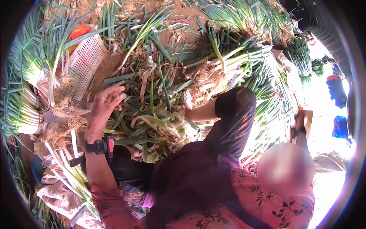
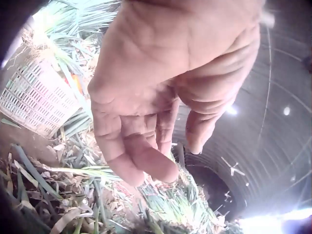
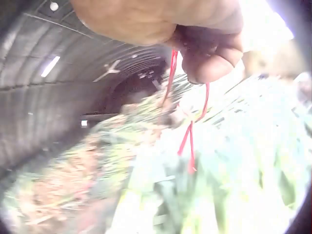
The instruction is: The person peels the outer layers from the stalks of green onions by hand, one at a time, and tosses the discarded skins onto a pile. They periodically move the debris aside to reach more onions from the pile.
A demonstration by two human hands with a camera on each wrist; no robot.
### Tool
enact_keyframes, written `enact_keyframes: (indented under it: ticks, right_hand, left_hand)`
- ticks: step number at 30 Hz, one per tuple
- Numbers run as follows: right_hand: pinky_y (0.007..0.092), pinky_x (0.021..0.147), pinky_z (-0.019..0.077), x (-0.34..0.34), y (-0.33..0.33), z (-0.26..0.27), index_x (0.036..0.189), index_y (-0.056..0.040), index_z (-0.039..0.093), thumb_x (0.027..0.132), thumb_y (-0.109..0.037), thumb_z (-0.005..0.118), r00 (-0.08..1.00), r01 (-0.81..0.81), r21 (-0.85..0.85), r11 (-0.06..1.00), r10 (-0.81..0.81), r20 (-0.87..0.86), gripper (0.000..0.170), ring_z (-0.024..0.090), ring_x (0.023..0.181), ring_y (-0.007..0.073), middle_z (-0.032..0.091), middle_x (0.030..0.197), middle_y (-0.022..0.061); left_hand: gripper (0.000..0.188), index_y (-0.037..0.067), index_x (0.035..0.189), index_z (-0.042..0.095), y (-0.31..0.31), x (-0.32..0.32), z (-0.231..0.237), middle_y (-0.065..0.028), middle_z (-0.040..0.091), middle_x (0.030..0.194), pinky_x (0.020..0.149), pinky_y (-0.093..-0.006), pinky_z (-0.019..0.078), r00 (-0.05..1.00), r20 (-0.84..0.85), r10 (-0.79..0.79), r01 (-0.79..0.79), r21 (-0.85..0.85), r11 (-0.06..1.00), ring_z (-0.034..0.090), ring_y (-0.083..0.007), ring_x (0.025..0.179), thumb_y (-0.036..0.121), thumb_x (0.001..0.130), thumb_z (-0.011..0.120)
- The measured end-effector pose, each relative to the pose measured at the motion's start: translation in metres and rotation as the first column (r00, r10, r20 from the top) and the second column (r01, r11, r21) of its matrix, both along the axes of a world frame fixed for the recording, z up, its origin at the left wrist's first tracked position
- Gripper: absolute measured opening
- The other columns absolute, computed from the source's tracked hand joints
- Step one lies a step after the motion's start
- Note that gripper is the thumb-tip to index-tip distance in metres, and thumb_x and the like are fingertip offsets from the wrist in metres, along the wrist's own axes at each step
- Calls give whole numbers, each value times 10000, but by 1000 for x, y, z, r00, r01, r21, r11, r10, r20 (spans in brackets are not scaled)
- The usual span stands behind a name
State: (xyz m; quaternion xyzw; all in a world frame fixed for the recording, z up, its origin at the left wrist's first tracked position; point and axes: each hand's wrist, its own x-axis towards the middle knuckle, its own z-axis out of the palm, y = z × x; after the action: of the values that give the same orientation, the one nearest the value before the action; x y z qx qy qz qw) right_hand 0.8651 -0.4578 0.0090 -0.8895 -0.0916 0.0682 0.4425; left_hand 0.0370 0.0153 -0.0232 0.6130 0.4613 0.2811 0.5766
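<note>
My left hand is held up over a heap of loose green leaves and trimmings. In the left wrist view its fingers curl loosely with nothing between them. Far to the right, my right hand is small and blurred in the head view. The right wrist view shows that hand with curled fingers gripping a red tie string. The string loops down to a bundle of green onions, whose stalks are washed out by glare.
A white plastic basket stands at the upper left beside tied green onions. Loose stalks with roots lie ahead of my bent knee. More onions are piled at the back. Blue bags sit at the far right.
</note>
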Motion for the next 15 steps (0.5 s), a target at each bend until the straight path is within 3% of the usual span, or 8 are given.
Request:
enact_keyframes:
  ticks: [2, 3, 6, 8, 11, 13, 15]
  right_hand:
    - [289, 701, 498, -44, -92, 4, 1132, -77, 535, 870, -231, 588, 961, 274, -382, 883, -265, 76, 308, 572, 875, 149, 547, 1042, 62]
    - [289, 700, 501, -57, -128, 6, 1142, -73, 531, 865, -216, 591, 937, 332, -493, 804, -340, 76, 317, 576, 876, 155, 541, 1059, 69]
    - [288, 697, 511, -89, -183, 23, 1175, -63, 521, 851, -171, 600, 887, 384, -683, 621, -453, 87, 351, 588, 877, 171, 524, 1111, 89]
    - [288, 695, 518, -89, -169, 40, 1197, -56, 514, 842, -141, 606, 901, 363, -726, 583, -420, 113, 377, 596, 878, 182, 512, 1146, 102]
    - [288, 692, 528, -63, -85, 62, 1230, -45, 503, 828, -96, 615, 969, 243, -704, 667, -199, 146, 421, 608, 880, 198, 495, 1198, 121]
    - [288, 690, 535, -66, 31, 72, 1252, -38, 496, 818, -66, 621, 992, 18, -628, 778, 65, 109, 452, 616, 881, 209, 484, 1233, 135]
    - [288, 688, 541, -136, 195, 79, 1274, -31, 489, 809, -36, 627, 930, -334, -474, 815, 368, -22, 485, 624, 882, 220, 473, 1267, 148]
  left_hand:
    - [272, -9, 1125, 629, -10, -1, 12, -65, 665, 940, 577, -214, 500, 998, 56, -19, 20, -8, 1000, 594, -86, 740, 129, 891, 631]
    - [271, -5, 1120, 630, -14, -4, 18, -66, 666, 907, 589, -212, 494, 997, 71, -32, 33, -16, 999, 591, -86, 713, 158, 905, 617]
    - [291, 13, 1124, 626, -15, -10, 33, -52, 648, 902, 656, -220, 483, 998, 52, -21, 23, -38, 999, 576, -80, 712, 223, 925, 594]
    - [294, 24, 1121, 627, -9, -11, 37, -46, 645, 888, 659, -210, 473, 996, 92, -11, 14, -32, 999, 552, -73, 672, 244, 931, 586]
    - [297, 11, 1140, 614, -2, -10, 47, -50, 643, 892, 670, -212, 473, 995, 96, -5, 1, 39, 999, 557, -77, 689, 227, 942, 568]
    - [302, 3, 1146, 610, -7, -11, 51, -52, 643, 890, 672, -214, 472, 995, 97, 18, -23, 49, 999, 556, -80, 694, 224, 947, 561]
    - [302, -6, 1138, 619, -10, -16, 53, -64, 659, 886, 632, -214, 468, 993, 109, 37, -45, 67, 997, 570, -79, 695, 213, 933, 592]
